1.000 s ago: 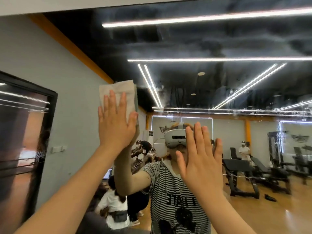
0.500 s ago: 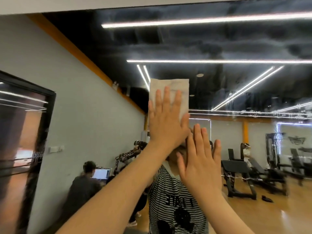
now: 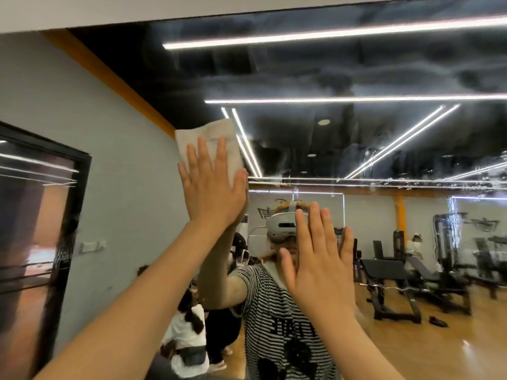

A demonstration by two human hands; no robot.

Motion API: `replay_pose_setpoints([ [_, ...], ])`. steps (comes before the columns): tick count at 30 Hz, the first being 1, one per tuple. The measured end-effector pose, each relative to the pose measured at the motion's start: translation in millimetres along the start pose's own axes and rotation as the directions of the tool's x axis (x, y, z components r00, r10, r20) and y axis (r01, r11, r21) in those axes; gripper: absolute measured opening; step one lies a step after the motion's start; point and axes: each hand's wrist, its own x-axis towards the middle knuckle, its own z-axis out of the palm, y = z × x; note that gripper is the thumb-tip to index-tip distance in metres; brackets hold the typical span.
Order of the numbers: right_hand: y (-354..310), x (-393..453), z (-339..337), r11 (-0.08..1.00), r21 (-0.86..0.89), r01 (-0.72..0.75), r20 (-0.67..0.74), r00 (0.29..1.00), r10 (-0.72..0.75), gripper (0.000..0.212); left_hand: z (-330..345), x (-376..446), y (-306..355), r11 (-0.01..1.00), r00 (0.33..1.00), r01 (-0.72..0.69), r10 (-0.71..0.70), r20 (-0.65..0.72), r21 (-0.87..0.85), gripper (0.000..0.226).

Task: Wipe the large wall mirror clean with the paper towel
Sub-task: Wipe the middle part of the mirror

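Note:
The large wall mirror (image 3: 356, 72) fills nearly the whole view and reflects a gym. Wet streaks and droplets show on its glass at the upper right. My left hand (image 3: 212, 187) is raised high and presses a folded beige paper towel (image 3: 211, 135) flat against the glass with straight fingers. The towel's upper half shows above my fingertips. My right hand (image 3: 319, 259) lies flat on the mirror lower and to the right, fingers straight and spread, holding nothing.
A white wall strip (image 3: 137, 9) runs above the mirror's top edge. A dark-framed doorway (image 3: 41, 229) appears at the left. The reflection shows people, weight benches and a wooden floor behind me.
My left hand swept the towel right across the glass, then back left and slightly up. My right hand stayed flat in nearly the same spot.

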Motion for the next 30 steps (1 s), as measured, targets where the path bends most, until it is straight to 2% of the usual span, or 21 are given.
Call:
replay_pose_setpoints([
  [3,0.1,0.3,0.3,1.0,0.007,0.002,-0.004,1.0,-0.002,0.068,3.1,-5.8,12.7,0.996,0.996,-0.091,0.091,0.002,-0.025,0.069],
  [7,0.5,0.0,0.0,1.0,0.013,0.005,-0.002,1.0,-0.005,0.068,9.6,-15.1,54.4,0.942,0.941,-0.335,0.335,0.042,-0.016,0.071],
  [10,1.6,0.5,-0.5,1.0,0.013,0.009,-0.002,1.0,-0.009,0.068,7.6,-13.2,56.7,0.92,0.916,-0.39,0.391,0.093,-0.026,0.069],
  [12,2.0,0.6,-0.7,1.0,0.008,0.012,-0.003,1.0,-0.012,0.068,3.1,-8.7,39.4,0.935,0.931,-0.352,0.354,0.09,-0.032,0.067],
  [15,1.9,1.2,-1.2,1.0,0.006,0.01,0.005,1.0,-0.01,0.069,-4.3,-1.4,3.7,0.981,0.979,-0.192,0.192,0.064,-0.011,0.064],
  [17,1.1,1.0,-0.9,1.0,0.001,0.007,0.01,1.0,-0.007,0.07,-7.2,-1.9,-12.5,0.99,0.987,-0.142,0.14,0.08,0.018,0.065],
  [25,-0.7,1.4,-3.3,1.0,0.026,-0.01,0.024,1.0,0.009,0.067,6.2,-12.8,18.4,0.999,0.999,-0.044,0.043,0.03,0.009,0.071],
  [30,14.9,4.2,-22.5,0.986,0.165,0.022,0.006,1.0,-0.023,0.058,7.7,-19.7,29.8,0.998,0.998,-0.054,0.055,0.017,-0.01,0.071],
])
